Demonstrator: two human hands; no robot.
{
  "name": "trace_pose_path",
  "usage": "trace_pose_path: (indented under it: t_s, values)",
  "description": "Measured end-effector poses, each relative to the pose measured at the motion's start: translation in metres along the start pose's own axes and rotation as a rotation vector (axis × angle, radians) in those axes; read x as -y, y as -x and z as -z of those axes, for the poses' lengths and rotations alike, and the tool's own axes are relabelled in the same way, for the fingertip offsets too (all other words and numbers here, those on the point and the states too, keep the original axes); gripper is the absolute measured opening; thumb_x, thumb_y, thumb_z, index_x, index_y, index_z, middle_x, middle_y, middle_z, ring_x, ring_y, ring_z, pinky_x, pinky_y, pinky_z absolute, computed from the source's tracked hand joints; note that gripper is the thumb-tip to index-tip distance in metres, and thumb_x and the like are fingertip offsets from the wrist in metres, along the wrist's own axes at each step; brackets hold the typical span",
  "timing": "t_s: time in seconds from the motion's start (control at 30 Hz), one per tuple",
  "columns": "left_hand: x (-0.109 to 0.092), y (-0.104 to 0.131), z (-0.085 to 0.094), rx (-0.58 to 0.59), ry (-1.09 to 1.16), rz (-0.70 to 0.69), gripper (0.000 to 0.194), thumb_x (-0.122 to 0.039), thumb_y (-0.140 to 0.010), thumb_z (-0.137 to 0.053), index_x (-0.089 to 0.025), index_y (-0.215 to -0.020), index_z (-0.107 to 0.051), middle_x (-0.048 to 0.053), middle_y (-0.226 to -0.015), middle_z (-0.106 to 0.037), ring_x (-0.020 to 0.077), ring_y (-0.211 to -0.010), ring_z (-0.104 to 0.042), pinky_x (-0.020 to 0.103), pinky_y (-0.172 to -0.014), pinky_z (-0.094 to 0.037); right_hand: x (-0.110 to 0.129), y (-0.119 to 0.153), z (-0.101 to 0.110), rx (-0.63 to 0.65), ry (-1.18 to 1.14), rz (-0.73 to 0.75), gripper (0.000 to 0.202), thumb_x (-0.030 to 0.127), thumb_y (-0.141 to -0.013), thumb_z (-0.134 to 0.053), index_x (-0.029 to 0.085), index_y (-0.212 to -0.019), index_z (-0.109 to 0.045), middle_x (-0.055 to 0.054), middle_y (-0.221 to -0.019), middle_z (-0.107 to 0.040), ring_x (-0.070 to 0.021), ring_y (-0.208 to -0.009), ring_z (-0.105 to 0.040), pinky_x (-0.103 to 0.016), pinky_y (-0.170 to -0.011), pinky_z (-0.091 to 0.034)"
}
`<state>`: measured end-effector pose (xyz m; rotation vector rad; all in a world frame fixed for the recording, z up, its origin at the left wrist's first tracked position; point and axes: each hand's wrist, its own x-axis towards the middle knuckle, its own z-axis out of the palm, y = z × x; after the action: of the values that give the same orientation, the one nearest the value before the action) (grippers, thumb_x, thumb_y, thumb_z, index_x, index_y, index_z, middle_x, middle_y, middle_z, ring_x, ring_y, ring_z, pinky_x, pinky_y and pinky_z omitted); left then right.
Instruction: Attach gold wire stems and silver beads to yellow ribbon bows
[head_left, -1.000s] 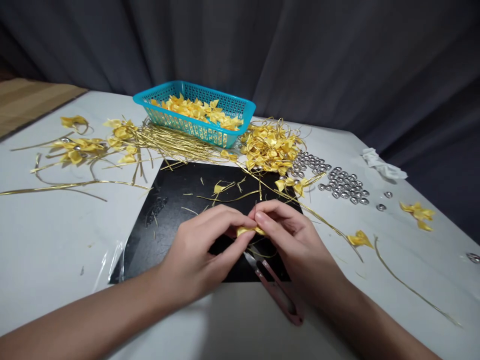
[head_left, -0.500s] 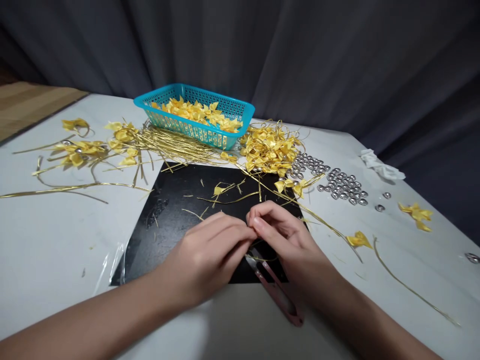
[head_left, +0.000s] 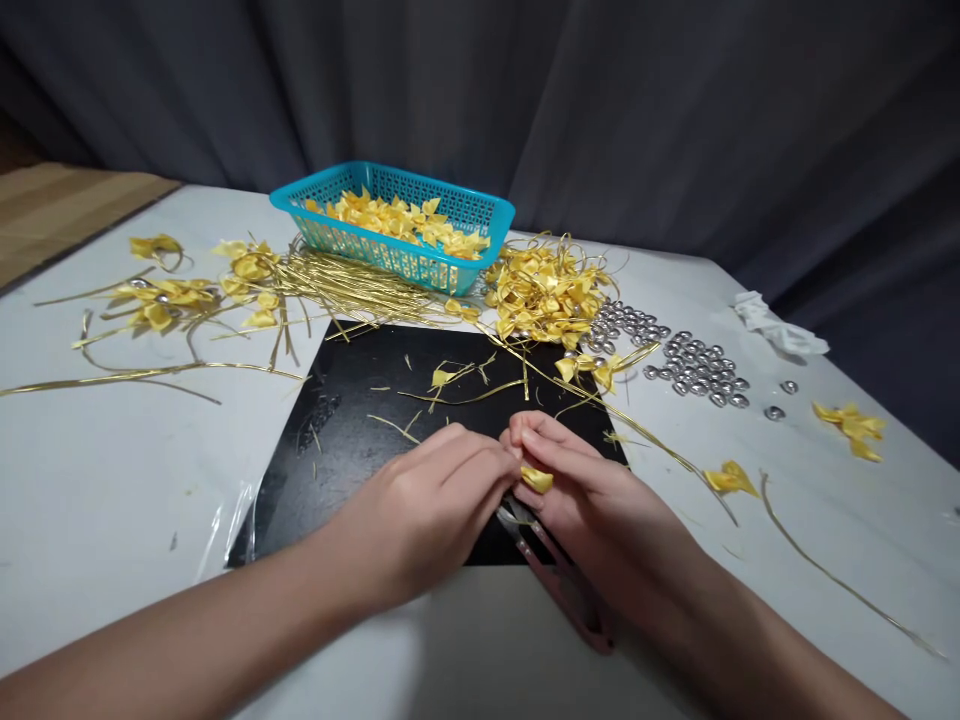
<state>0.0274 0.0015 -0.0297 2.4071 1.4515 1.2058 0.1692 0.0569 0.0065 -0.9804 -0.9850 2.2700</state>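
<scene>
My left hand (head_left: 435, 500) and my right hand (head_left: 577, 480) meet over the front of the black mat (head_left: 352, 400). A small yellow ribbon piece (head_left: 537, 480) shows between them, held in my right hand. The fingertips of my left hand are pinched together against those of my right; what they grip is hidden. Pink-handled snips (head_left: 559, 585) lie under my hands, across the mat's front edge. Gold wire scraps and a small yellow piece (head_left: 441, 378) are on the mat.
Behind the mat stands a blue basket (head_left: 390, 250) of yellow bows, with gold wires (head_left: 352, 285) before it. Yellow bows (head_left: 547, 295) and silver beads (head_left: 701, 370) lie right of it. More bows (head_left: 165, 300) sit left; a white cloth (head_left: 780, 325) lies far right.
The yellow ribbon piece has come into sight between my hands as my right hand turned. The whole view has shifted slightly.
</scene>
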Motion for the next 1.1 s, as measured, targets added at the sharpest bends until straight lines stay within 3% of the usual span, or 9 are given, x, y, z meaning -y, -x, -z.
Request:
trace_pose_path:
  t_s: [0.27,0.43,0.57,0.67,0.9,1.0,1.1]
  values:
    - [-0.001,0.001,0.001,0.073,0.010,0.019,0.017,-0.010,-0.087,-0.046,-0.015,-0.100,-0.056,0.005,-0.091,-0.066,0.0146,-0.082,-0.058,0.027,-0.075,-0.050,0.001,-0.003,0.005,-0.039,-0.226,-0.147,0.011,0.018,-0.079,-0.058,0.015,-0.075,-0.048,0.003,-0.070,-0.041,-0.0028,-0.048,-0.026,-0.013,-0.045,-0.032]
    - [-0.003,0.001,0.004,0.002,0.015,0.000,0.014,-0.008,-0.086,-0.049,-0.016,-0.096,-0.057,0.004,-0.088,-0.067,0.0122,-0.082,-0.059,0.023,-0.077,-0.048,0.000,-0.002,0.003,-0.004,-0.055,-0.059,0.019,0.028,-0.077,-0.064,0.015,-0.072,-0.050,0.004,-0.065,-0.040,-0.0028,-0.047,-0.026,-0.012,-0.042,-0.029]
    - [-0.004,-0.002,0.008,-0.147,0.042,0.106,0.011,-0.010,-0.083,-0.055,-0.016,-0.091,-0.058,0.002,-0.083,-0.067,0.0104,-0.077,-0.060,0.021,-0.074,-0.048,0.002,-0.001,0.005,0.011,0.261,0.078,0.020,0.038,-0.080,-0.060,0.019,-0.084,-0.055,0.006,-0.053,-0.039,-0.0045,-0.043,-0.035,-0.014,-0.040,-0.032]
    - [-0.004,-0.004,0.011,-0.204,0.037,0.218,0.009,-0.013,-0.082,-0.058,-0.018,-0.089,-0.059,0.000,-0.078,-0.067,0.0105,-0.071,-0.060,0.021,-0.067,-0.049,0.006,0.000,0.007,-0.026,0.570,0.242,0.017,0.036,-0.081,-0.058,0.020,-0.087,-0.057,0.004,-0.053,-0.044,-0.0068,-0.045,-0.042,-0.017,-0.039,-0.034]
    - [-0.002,-0.007,0.011,-0.158,0.116,0.288,0.007,-0.014,-0.083,-0.056,-0.018,-0.087,-0.060,0.001,-0.079,-0.066,0.0109,-0.069,-0.060,0.021,-0.065,-0.049,0.016,0.001,0.017,0.056,1.246,0.792,0.014,0.018,-0.080,-0.059,0.019,-0.094,-0.059,-0.003,-0.080,-0.059,-0.0077,-0.057,-0.049,-0.021,-0.054,-0.042]
    - [0.000,-0.010,0.011,-0.115,0.246,0.379,0.006,-0.016,-0.083,-0.056,-0.018,-0.085,-0.062,0.001,-0.079,-0.066,0.0107,-0.067,-0.061,0.019,-0.059,-0.049,0.015,0.001,0.022,0.103,1.354,0.913,0.018,0.016,-0.080,-0.060,0.021,-0.097,-0.058,-0.004,-0.086,-0.061,-0.0097,-0.063,-0.052,-0.023,-0.058,-0.043]
    - [0.002,-0.013,0.010,-0.061,0.392,0.465,0.008,-0.019,-0.083,-0.056,-0.016,-0.082,-0.063,0.001,-0.077,-0.065,0.0105,-0.065,-0.061,0.019,-0.057,-0.049,0.011,-0.002,0.023,0.072,1.419,0.967,0.012,0.014,-0.083,-0.055,0.020,-0.093,-0.058,-0.004,-0.084,-0.061,-0.0124,-0.071,-0.056,-0.023,-0.062,-0.044]
